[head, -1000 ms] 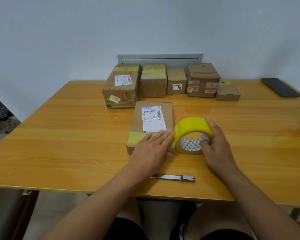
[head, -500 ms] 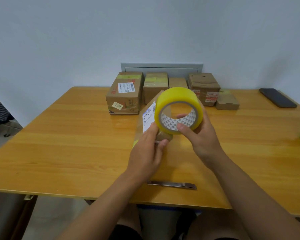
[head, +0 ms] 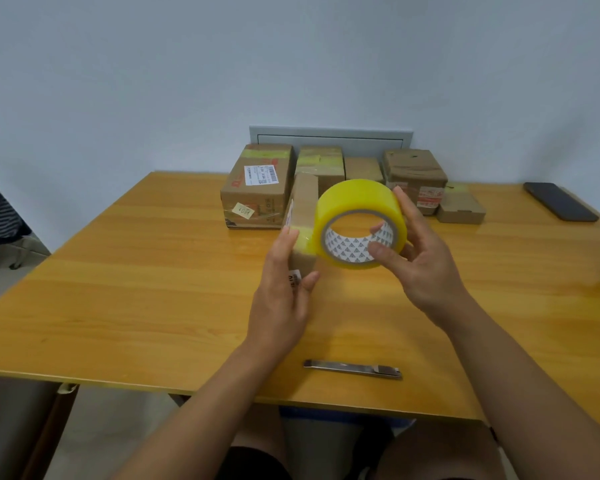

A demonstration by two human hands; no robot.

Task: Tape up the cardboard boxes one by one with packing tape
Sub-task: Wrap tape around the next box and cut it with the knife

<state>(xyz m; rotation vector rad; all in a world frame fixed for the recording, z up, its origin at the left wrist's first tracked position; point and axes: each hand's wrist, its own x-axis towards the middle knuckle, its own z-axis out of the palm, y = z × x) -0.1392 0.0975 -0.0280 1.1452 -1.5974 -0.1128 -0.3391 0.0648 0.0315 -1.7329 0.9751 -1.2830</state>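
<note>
- Pale blue-grey wall (head: 153,81) backs an orange-toned wooden table (head: 136,289) that fills the view.
- At the table's twelve o'clock edge, a row of brown cardboard boxes (head: 257,192) stands against the wall, several with yellowish tape and white labels.
- Near the table's centre, the left hand (head: 281,289) grasps a flat brown cardboard box (head: 303,209) stood on its edge, thumb on the near face and fingers against its left, labelled side.
- Just beside it at three o'clock, the right hand (head: 420,261) holds a roll of yellow packing tape (head: 359,221) raised off the table, thumb in the core and fingers over the outer rim; the roll touches the box.
- At six o'clock from the hands, a slim metal utility knife (head: 352,368) lies flat.
- A dark phone (head: 560,201) lies at two o'clock.
</note>
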